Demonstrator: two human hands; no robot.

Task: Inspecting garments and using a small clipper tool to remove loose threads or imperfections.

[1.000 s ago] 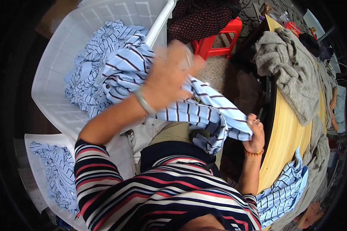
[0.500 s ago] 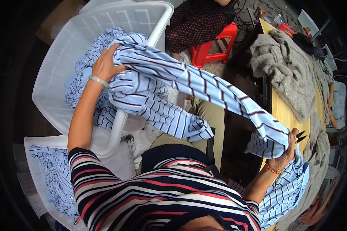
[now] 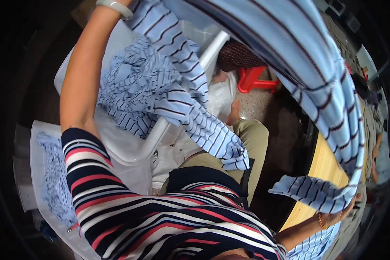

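A light blue garment with dark and white stripes [image 3: 299, 52] is stretched in a high arc across the upper right. My right hand [image 3: 350, 207], with a beaded bracelet, grips its lower end at the right, and a loose flap sticks out leftward. My left hand [image 3: 126, 2], below which sits a pale bangle, is raised at the top edge; its fingers are cut off, but striped cloth hangs from it. A narrow sleeve-like part [image 3: 212, 130] drapes over the tub rim toward my lap. More striped cloth [image 3: 312, 242] lies below my right forearm.
A white plastic tub [image 3: 154, 143] holds a heap of similar cloth [image 3: 134, 82]. At the lower left, another pale bin [image 3: 37, 143] contains more. A red stool [image 3: 258, 80] and a seated person's dark patterned clothing [image 3: 238, 54] are beyond. A wooden tabletop [image 3: 329, 156] runs along the right.
Both arms have spread: my left hand rose to the top edge, and my right moved outward and down. The garment swung up and billowed open. Black snip blades at my right hand no longer show.
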